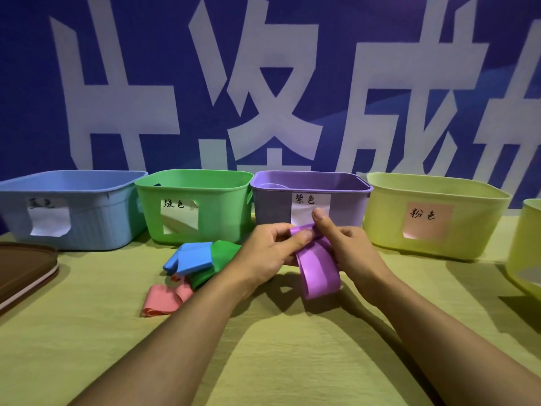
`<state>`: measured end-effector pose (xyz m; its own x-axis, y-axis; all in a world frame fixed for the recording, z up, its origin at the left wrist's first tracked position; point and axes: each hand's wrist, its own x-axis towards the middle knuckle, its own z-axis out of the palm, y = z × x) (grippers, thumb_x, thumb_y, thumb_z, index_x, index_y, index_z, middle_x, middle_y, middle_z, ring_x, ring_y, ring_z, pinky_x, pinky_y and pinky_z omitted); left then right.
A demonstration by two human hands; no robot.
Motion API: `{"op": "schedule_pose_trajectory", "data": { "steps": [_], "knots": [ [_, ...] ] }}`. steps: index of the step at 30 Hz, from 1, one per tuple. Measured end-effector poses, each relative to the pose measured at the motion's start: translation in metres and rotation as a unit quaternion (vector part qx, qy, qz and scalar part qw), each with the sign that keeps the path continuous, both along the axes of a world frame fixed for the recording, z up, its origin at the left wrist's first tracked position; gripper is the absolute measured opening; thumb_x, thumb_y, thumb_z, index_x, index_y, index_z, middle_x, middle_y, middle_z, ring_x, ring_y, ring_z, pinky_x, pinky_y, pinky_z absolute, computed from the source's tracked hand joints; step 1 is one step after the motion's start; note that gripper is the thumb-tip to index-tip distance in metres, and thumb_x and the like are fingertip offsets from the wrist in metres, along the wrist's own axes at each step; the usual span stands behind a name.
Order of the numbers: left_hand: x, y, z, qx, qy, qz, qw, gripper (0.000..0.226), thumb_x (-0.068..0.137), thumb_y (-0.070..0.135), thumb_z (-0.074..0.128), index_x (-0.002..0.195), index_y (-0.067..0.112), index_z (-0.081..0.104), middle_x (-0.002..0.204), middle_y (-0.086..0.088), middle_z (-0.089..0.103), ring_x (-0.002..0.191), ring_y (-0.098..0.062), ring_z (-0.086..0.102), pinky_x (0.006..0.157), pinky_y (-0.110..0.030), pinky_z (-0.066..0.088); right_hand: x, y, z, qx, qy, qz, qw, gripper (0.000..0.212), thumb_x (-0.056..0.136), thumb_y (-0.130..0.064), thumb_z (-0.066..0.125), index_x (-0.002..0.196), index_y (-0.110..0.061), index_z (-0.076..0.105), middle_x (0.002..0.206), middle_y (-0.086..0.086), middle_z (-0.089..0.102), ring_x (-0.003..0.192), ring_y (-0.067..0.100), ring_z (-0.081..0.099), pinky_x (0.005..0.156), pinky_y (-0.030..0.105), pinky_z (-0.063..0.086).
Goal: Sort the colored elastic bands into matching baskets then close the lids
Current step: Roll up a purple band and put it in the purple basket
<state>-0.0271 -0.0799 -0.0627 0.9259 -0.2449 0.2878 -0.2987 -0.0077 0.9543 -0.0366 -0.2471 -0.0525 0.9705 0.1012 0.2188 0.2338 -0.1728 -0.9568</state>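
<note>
**Purple band gathered in both hands, ready for the purple basket**

The left hand pinched the upper fold of the wide, flat purple elastic band between thumb and curled fingers, and the right hand pinched the same fold from the other side, thumb raised on top. The band's lower loop hung free below both hands, just in front of the lilac plastic basket with a white paper label, which served as the landmark for everything else.

To do this step well, the loop probably needed folding up into the hands first, so no tail could catch on that basket's front rim. The band was soft and springy by the look of it; a loose pinch might have let it unfold. Lifting straight up and over the rim, then releasing inside, seemed the cleanest path.

Left of the lilac basket and close to the left wrist lay a folded green elastic band, with a folded blue elastic band touching it on its far side, and a crumpled pink elastic band nearer the person. The green plastic basket stood immediately left of the lilac one, a pale blue plastic basket beyond that. A yellow-green plastic basket with a pink label stood to the right. A brown flat lid rested on the bench far left; no lid was on yet.
</note>
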Motion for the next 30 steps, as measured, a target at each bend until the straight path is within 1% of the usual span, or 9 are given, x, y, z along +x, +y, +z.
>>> {"op": "schedule_pose_trajectory", "data": {
  "steps": [7, 10, 13, 16, 18, 21, 23, 27, 30],
  "knots": [
    [-0.002, 0.002, 0.002, 0.0, 0.002, 0.036, 0.999, 0.023, 0.093, 0.013, 0.072, 0.111, -0.002, 0.071, 0.097, -0.014, 0.076, 0.087, -0.016, 0.072, 0.074, -0.021, 0.058, 0.004, 0.001, -0.002, 0.018, -0.012, 0.007, 1.0, 0.047, 0.091, -0.057, 0.062, 0.095, -0.015, 0.082, 0.09, 0.01, 0.079, 0.078, 0.016, 0.068, 0.075, 0.036, 0.049],
    [-0.003, 0.001, 0.004, -0.02, 0.019, 0.026, 0.999, 0.029, 0.091, 0.018, 0.074, 0.111, -0.004, 0.07, 0.091, -0.011, 0.075, 0.08, -0.014, 0.072, 0.066, -0.018, 0.055, 0.002, 0.001, 0.0, 0.025, -0.023, 0.018, 0.999, 0.043, 0.091, -0.054, 0.062, 0.098, -0.017, 0.082, 0.092, 0.005, 0.08, 0.081, 0.016, 0.071, 0.075, 0.035, 0.053],
    [-0.005, 0.001, 0.008, -0.038, 0.044, 0.021, 0.998, 0.049, 0.085, 0.047, 0.071, 0.105, 0.002, 0.075, 0.083, -0.004, 0.075, 0.071, -0.012, 0.07, 0.062, -0.018, 0.052, 0.001, 0.001, -0.001, 0.03, -0.034, 0.03, 0.999, 0.044, 0.086, -0.055, 0.062, 0.1, -0.017, 0.081, 0.096, 0.005, 0.079, 0.088, 0.02, 0.073, 0.074, 0.034, 0.056],
    [-0.001, 0.003, 0.005, 0.007, 0.068, 0.042, 0.997, 0.07, 0.078, 0.082, 0.061, 0.105, 0.021, 0.081, 0.099, -0.01, 0.079, 0.097, -0.028, 0.075, 0.094, -0.042, 0.058, 0.0, 0.002, -0.002, 0.038, -0.045, 0.047, 0.997, 0.042, 0.088, -0.052, 0.062, 0.1, -0.016, 0.08, 0.099, 0.01, 0.078, 0.091, 0.028, 0.073, 0.075, 0.045, 0.056],
    [0.001, 0.004, 0.004, 0.038, 0.075, 0.053, 0.995, 0.084, 0.069, 0.096, 0.052, 0.102, 0.025, 0.081, 0.097, -0.011, 0.079, 0.1, -0.034, 0.074, 0.104, -0.052, 0.053, -0.002, 0.003, -0.002, 0.032, -0.055, 0.063, 0.996, 0.038, 0.089, -0.05, 0.062, 0.1, -0.018, 0.079, 0.097, 0.014, 0.076, 0.084, 0.029, 0.07, 0.069, 0.045, 0.053],
    [0.0, 0.005, 0.005, 0.054, 0.076, 0.08, 0.992, 0.096, 0.066, 0.098, 0.049, 0.097, 0.013, 0.079, 0.089, -0.019, 0.077, 0.078, -0.029, 0.073, 0.085, -0.041, 0.054, -0.003, 0.003, -0.002, 0.005, -0.07, 0.082, 0.994, 0.036, 0.088, -0.047, 0.063, 0.101, -0.016, 0.076, 0.085, 0.015, 0.071, 0.067, 0.018, 0.058, 0.055, 0.029, 0.047],
    [-0.003, 0.006, 0.006, 0.056, 0.071, 0.096, 0.991, 0.096, 0.068, 0.094, 0.05, 0.094, 0.006, 0.076, 0.09, -0.025, 0.074, 0.069, -0.026, 0.068, 0.072, -0.037, 0.047, -0.003, 0.004, -0.003, -0.006, -0.076, 0.088, 0.993, 0.036, 0.088, -0.045, 0.063, 0.104, -0.015, 0.075, 0.082, 0.014, 0.07, 0.062, 0.016, 0.057, 0.053, 0.027, 0.046],
    [-0.005, 0.005, 0.008, 0.019, 0.06, 0.07, 0.996, 0.077, 0.08, 0.079, 0.057, 0.092, 0.005, 0.077, 0.09, -0.028, 0.073, 0.073, -0.03, 0.066, 0.07, -0.037, 0.046, -0.005, 0.005, -0.002, 0.005, -0.077, 0.082, 0.994, 0.035, 0.087, -0.043, 0.065, 0.105, -0.014, 0.074, 0.082, 0.014, 0.072, 0.064, 0.018, 0.059, 0.054, 0.03, 0.047],
    [-0.007, 0.004, 0.011, -0.002, 0.05, 0.046, 0.998, 0.061, 0.088, 0.069, 0.061, 0.087, 0.01, 0.077, 0.074, -0.015, 0.07, 0.067, -0.025, 0.062, 0.062, -0.031, 0.045, -0.004, 0.004, -0.002, 0.018, -0.064, 0.072, 0.995, 0.04, 0.088, -0.049, 0.065, 0.108, -0.015, 0.074, 0.095, 0.014, 0.074, 0.075, 0.03, 0.065, 0.062, 0.039, 0.05]
  ]
}}
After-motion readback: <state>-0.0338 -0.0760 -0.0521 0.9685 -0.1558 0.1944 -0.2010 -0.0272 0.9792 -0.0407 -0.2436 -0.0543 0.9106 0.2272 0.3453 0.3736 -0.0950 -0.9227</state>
